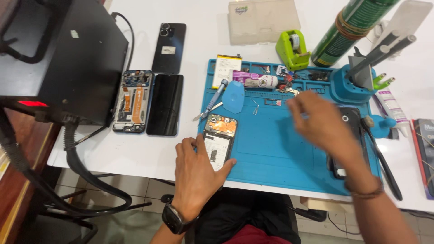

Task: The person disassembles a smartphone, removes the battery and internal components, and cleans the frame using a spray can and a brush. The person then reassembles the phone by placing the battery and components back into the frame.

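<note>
Left hand [196,174] flat, pinning an opened black smartphone with exposed battery [219,141] on a blue silicone mat [271,153]; blurred right hand [318,122], grip unclear, could scatter nearby small parts [287,88].

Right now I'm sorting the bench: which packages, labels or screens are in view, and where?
Green spray can: top right, cylindrical.
White tube: right of the blue mat, purple label.
Dark phone screen: left of the mat, black rectangle.
Open phone: under the left hand, white label.
</note>
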